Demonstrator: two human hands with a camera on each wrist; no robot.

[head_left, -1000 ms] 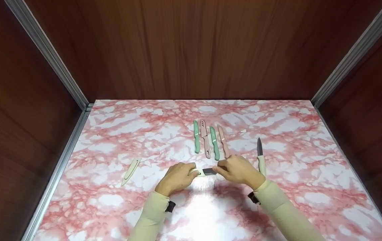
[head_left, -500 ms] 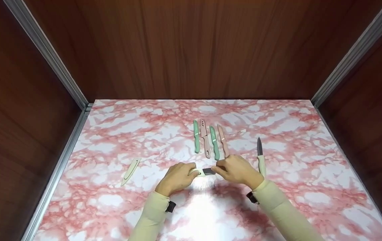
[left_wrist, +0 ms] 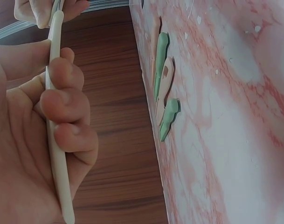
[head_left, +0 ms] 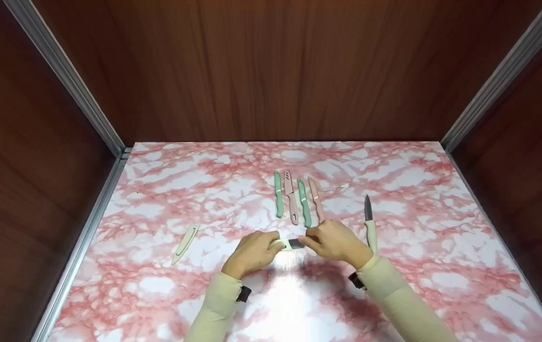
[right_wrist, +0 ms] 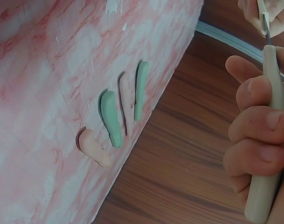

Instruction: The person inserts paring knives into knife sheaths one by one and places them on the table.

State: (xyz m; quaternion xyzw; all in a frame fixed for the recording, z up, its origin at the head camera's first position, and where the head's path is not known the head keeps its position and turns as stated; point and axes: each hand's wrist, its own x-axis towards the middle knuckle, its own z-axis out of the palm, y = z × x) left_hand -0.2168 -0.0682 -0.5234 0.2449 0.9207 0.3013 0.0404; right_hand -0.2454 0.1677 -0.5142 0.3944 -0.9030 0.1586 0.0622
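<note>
A loose cream sheath (head_left: 185,244) lies far left, then here's the left hand (head_left: 252,251) gripping another sheath (left_wrist: 61,172) in line with the knife blade (head_left: 295,243), presumably keeping both aligned, though how deep the blade sits is unclear. Past 4 sheathed knives (head_left: 303,202) in a row, the right hand (head_left: 336,241) clamps the knife handle (right_wrist: 277,93), and a bare knife (head_left: 370,228) points away from the person.

**Matt Plastic Meets Dark Metal**

The held cream sheath (left_wrist: 61,168) and knife handle (right_wrist: 263,199) look like smooth, matt plastic, the blade (head_left: 295,243) dark metal. Glare shows the table (head_left: 157,285) glossy; beyond its far edge, wood-grained panels (head_left: 271,71) meet metal rails (head_left: 72,78) at both corners.
</note>
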